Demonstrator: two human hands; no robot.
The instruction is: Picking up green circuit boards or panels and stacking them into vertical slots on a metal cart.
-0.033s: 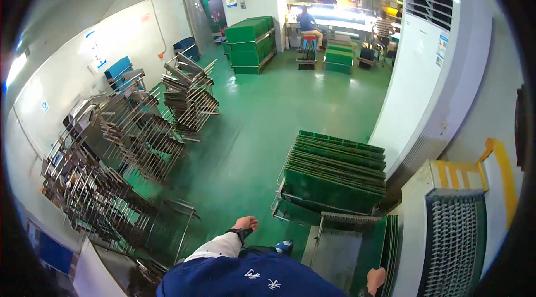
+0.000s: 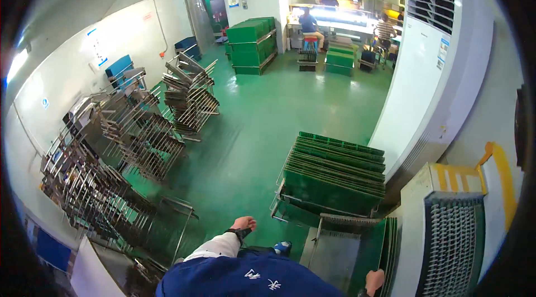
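My left hand [image 2: 244, 223] hangs in front of my body above the floor, its fingers loosely apart and nothing in it. At the lower right, my right hand [image 2: 374, 282] is closed at the near edge of an upright green board [image 2: 375, 249]. The fingertips are partly hidden there. That board stands with a few others at the right side of a slotted metal rack [image 2: 317, 236]. Just beyond this rack, a second wire rack [image 2: 277, 207] holds several green boards [image 2: 335, 171] standing close together.
Stacked metal racks [image 2: 100, 196] line the left wall. A tall white air conditioner [image 2: 416, 73] and a machine with a ridged conveyor [image 2: 455, 235] flank the right. Green board stacks [image 2: 251, 46] stand farther off, and people [image 2: 309, 23] are at a lit bench. Green floor [image 2: 251, 124] lies between.
The view has shifted very slightly. Both hands and the boards keep their places.
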